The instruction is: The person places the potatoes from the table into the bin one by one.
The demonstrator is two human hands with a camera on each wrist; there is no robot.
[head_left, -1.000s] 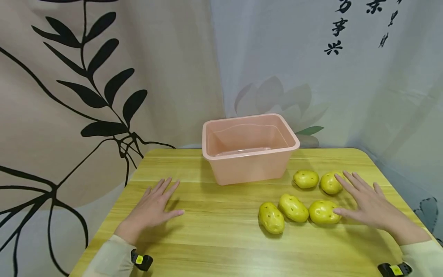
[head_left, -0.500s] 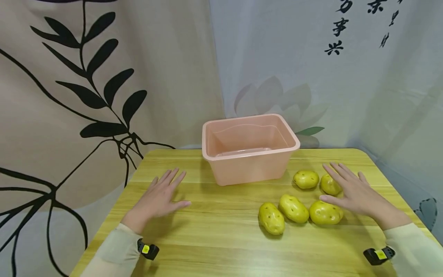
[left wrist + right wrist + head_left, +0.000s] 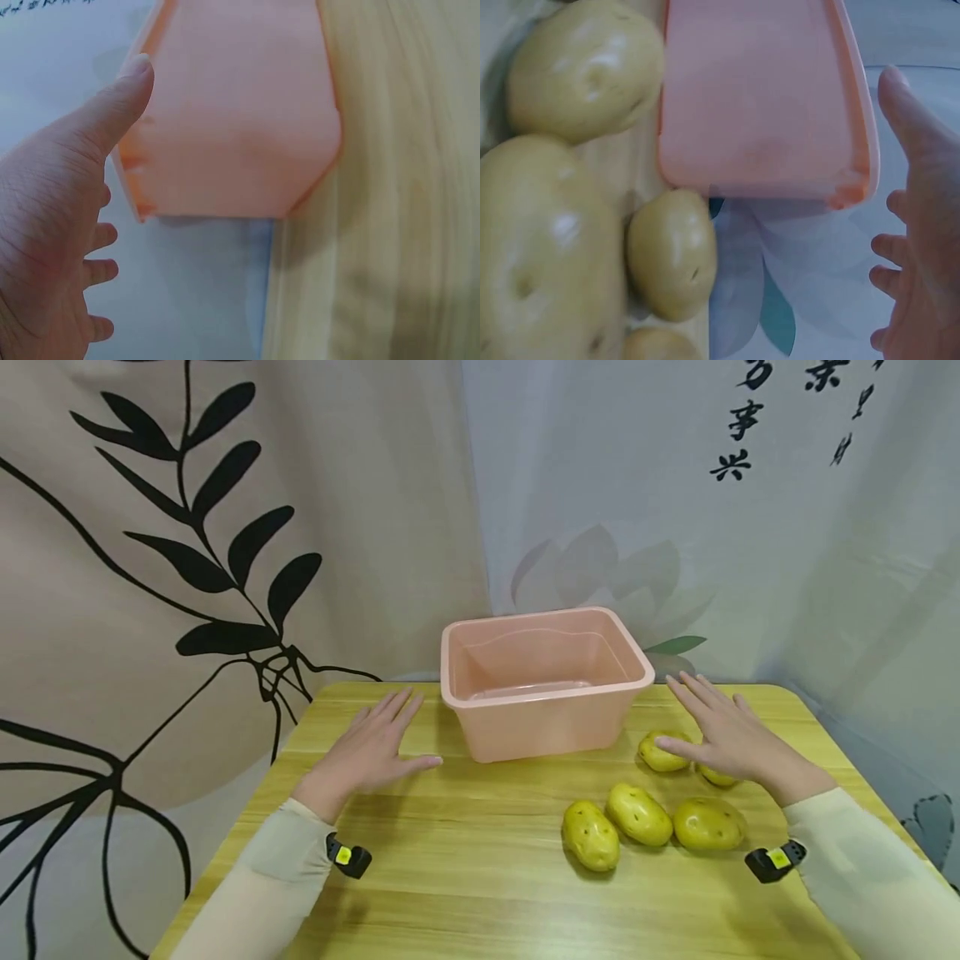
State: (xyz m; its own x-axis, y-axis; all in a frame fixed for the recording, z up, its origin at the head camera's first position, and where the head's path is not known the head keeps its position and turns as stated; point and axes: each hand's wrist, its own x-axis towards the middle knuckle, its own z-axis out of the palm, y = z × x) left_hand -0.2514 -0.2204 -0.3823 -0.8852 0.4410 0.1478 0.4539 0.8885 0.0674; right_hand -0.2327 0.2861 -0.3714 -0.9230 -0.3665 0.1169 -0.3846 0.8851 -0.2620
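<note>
A pink plastic bin (image 3: 540, 727) stands upright at the back of the wooden table, with nothing visible inside. My left hand (image 3: 367, 752) hovers to its left, fingers straight and thumb spread, apart from it. On the other side my right hand (image 3: 723, 731), also with straight fingers, is held above two yellow potatoes and partly covers them; one potato (image 3: 663, 752) shows beside the thumb. In front lie more potatoes: one on the left (image 3: 591, 835), a middle one (image 3: 639, 814) and one on the right (image 3: 708, 824). Neither hand holds anything.
The wooden table (image 3: 465, 877) has its back edge against a printed curtain (image 3: 375, 527). The bin stands near that back edge. A black wrist camera (image 3: 348, 857) is strapped over the left sleeve, and another camera (image 3: 776, 862) over the right.
Both hands have moved forward and inward, toward the two sides of the bin. My right hand has passed over the potatoes. Bin and potatoes have stayed in place.
</note>
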